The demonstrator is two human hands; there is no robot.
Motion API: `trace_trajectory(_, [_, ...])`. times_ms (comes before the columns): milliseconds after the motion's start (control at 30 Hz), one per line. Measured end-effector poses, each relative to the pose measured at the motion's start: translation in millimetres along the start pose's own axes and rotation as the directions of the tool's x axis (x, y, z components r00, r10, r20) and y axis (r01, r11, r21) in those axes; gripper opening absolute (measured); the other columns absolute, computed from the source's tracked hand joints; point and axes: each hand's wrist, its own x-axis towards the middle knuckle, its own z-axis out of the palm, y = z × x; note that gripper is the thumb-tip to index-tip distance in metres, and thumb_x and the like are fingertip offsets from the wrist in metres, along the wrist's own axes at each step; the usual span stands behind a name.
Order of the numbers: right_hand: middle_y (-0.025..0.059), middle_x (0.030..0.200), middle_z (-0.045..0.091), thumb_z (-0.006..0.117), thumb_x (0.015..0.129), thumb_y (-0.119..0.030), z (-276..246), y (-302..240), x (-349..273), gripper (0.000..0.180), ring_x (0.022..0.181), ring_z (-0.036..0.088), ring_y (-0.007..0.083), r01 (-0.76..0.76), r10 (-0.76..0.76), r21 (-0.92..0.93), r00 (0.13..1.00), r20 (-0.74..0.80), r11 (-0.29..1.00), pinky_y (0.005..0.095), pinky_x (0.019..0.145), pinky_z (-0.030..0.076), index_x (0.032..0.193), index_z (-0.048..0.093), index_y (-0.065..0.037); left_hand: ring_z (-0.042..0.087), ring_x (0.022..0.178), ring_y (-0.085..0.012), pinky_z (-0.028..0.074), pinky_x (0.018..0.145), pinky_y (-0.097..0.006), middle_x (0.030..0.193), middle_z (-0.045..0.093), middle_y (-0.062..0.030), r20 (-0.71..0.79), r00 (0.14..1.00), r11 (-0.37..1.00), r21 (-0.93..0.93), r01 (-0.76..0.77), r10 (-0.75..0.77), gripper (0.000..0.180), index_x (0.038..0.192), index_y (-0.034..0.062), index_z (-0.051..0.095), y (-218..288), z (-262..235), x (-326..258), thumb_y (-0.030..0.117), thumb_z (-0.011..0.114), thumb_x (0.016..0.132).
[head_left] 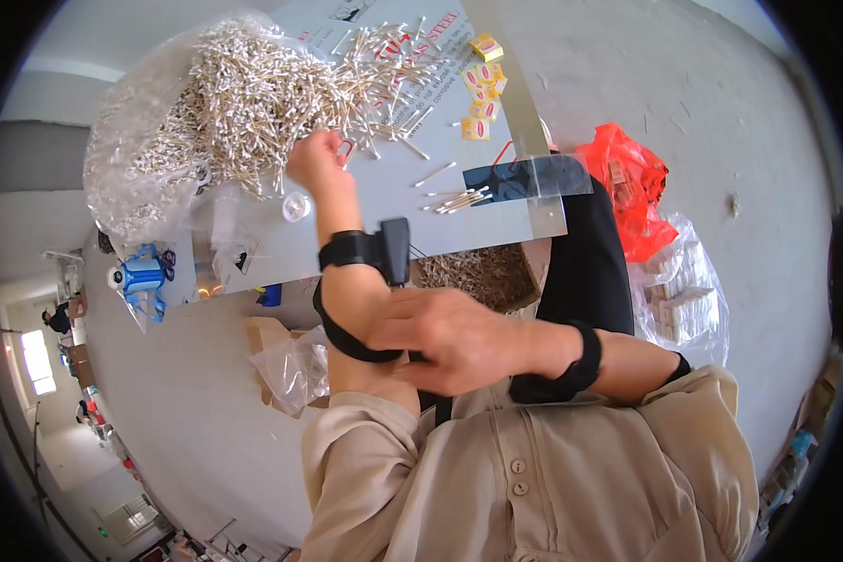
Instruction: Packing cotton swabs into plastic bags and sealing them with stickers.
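My left hand (317, 161) is curled closed at the near edge of a large heap of cotton swabs (253, 89) on the table. What its fingers hold, if anything, is hidden. A small red loop shows right beside it. Across my left forearm lies my right hand (450, 339), fingers stretched out by the black elbow strap (347, 342), slightly smeared, with nothing seen in them. Near the left wrist stands a small round clear container (296, 207). A little bunch of swabs (457, 200) lies further right, beside a dark strip (506, 180).
Yellow packets (480, 98) lie along the table's right side. A clear plastic bag (112, 178) surrounds the heap's left part. Below the table's near edge sits a box of swabs (482, 276). Red (623, 192) and clear (684, 295) bags stand on the floor at right.
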Motion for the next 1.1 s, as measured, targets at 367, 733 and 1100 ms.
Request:
trace_trajectory(367, [0.0054,0.114,0.06,0.068,0.069,0.002,59,59,-13,0.035,0.112,0.047,0.0228,-0.142,0.003,0.62,0.976,0.219,0.772,0.0365,0.101,0.037,0.104,0.069,-0.007,0.054,0.063,-0.0165,0.045,0.066,-0.036,0.061,0.051,0.0004,0.14,0.89,0.317,-0.901,0.296,-0.433,0.019,0.066,0.007,0.052,88,-17,-16,0.007,0.054,0.085])
trace_trajectory(733, [0.0102,0.095,0.065,0.065,0.077,0.003,16,2,-23,0.02,0.092,0.059,0.0181,-0.329,-0.157,0.562,0.746,0.647,0.759,0.0313,0.081,0.046,0.097,0.067,0.001,0.054,0.066,-0.0165,0.046,0.066,-0.035,0.066,0.052,-0.0019,0.1,0.965,0.662,-0.71,0.239,-0.241,0.013,0.072,0.0078,0.052,30,-76,8,0.004,0.053,0.084])
trace_trajectory(1100, [-0.0007,0.07,0.058,0.067,0.086,-0.008,6,-13,-13,0.012,0.057,0.051,0.003,-0.513,0.075,0.559,0.777,0.625,0.651,0.0209,0.048,0.039,0.088,0.059,0.001,0.057,0.057,-0.014,0.042,0.047,-0.027,0.07,0.061,-0.0058,-0.087,0.996,0.999,0.032,0.027,-0.024,0.006,0.081,0.0017,0.059,-24,-39,-38,0.007,0.063,0.081])
